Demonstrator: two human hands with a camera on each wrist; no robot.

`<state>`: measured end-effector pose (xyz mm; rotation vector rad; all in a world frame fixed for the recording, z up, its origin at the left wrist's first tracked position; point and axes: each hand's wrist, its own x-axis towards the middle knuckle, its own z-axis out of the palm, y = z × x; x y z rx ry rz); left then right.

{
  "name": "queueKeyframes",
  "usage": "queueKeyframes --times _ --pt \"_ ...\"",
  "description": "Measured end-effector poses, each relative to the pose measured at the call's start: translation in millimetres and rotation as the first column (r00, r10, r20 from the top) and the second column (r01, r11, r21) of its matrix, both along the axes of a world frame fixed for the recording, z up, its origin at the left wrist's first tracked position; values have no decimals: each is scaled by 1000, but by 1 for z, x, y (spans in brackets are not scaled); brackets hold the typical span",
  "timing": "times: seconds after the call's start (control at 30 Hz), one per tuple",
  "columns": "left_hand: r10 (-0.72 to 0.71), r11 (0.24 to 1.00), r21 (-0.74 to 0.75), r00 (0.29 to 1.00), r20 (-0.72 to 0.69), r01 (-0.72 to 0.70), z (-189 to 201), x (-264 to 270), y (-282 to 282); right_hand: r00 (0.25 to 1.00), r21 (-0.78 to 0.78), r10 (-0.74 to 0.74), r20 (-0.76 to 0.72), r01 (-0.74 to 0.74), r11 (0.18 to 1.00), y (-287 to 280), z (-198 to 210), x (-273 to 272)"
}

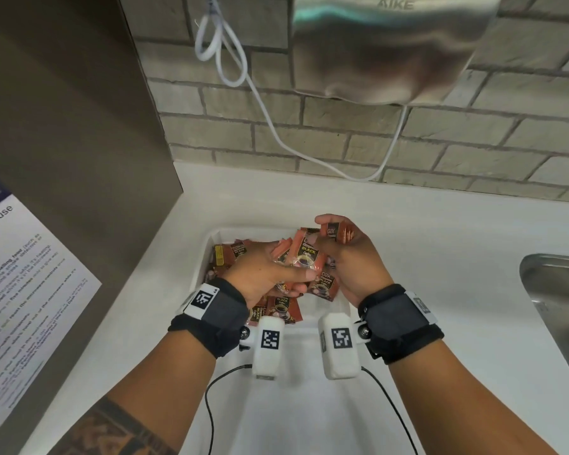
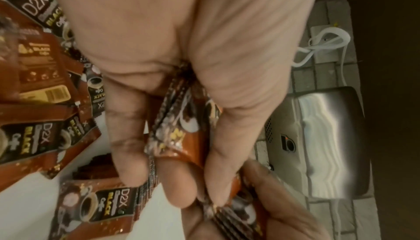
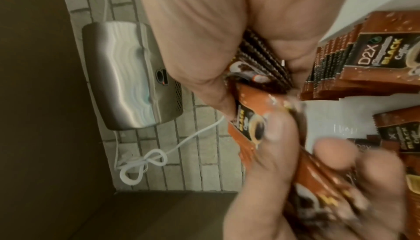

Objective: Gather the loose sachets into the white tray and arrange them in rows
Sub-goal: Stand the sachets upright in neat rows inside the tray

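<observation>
Sachets [image 1: 304, 254] pinched in both hands' fingers [image 1: 326, 221] above white tray [image 1: 207, 247].

**Three cameras, one shared wall fixture**

The head camera looks steeply down from above both forearms onto the white rectangular plastic tray [image 1: 201, 257], taking in the left hand [image 1: 263, 270] and right hand [image 1: 352, 257] together. The left wrist camera sits very near the left hand [image 2: 181, 55] and faces along its palm toward the fingertips. The right wrist camera sits as near the right hand [image 3: 216, 28] and faces along it likewise. All three views share the brushed steel wall dryer [image 1: 391, 44] [image 2: 325, 141] [image 3: 127, 75] beyond the fingers and the brown coffee sachets [image 1: 304, 254] [image 2: 179, 130] [image 3: 252, 118] between the hands.
</observation>
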<state>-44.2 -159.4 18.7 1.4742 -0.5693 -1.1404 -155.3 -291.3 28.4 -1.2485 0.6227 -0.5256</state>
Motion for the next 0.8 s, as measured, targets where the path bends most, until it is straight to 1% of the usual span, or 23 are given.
queueKeyframes --times 0.1,0.2,0.27,0.33,0.43,0.47,0.53,0.63,0.73,0.8 --pt "64 998 -23 998 16 -64 -1 -3 -4 1000 -50 15 2 -15 999 6 -4 2" --pt "103 994 -34 994 25 -102 -1 0 -5 994 -27 104 -19 -105 994 11 -6 0" --pt "97 994 -46 995 22 -96 0 2 -4 994 -13 101 -30 -102 995 10 -6 -2" --pt "86 994 -68 996 -19 -87 3 4 -3 997 15 75 -33 -74 997 5 -4 -4" --pt "94 988 -109 981 -170 -113 6 11 1 998 86 61 9 -62 994 -5 0 -6" --pt "104 984 -123 972 -212 -132 4 14 2 999 82 54 5 -55 995 -7 0 -7" --pt "115 978 -147 967 -229 -151 0 18 3 998 49 55 -15 -54 997 -7 0 -6" --pt "100 973 -187 980 -171 -132 -3 17 1 994 15 98 -55 -97 995 2 -3 -3" --pt "73 969 -239 997 20 -66 -4 15 -1 988 23 133 -81 -132 991 12 -6 2" --pt "43 969 -244 995 89 -20 -6 15 -2 990 47 130 -59 -128 991 13 -5 4"
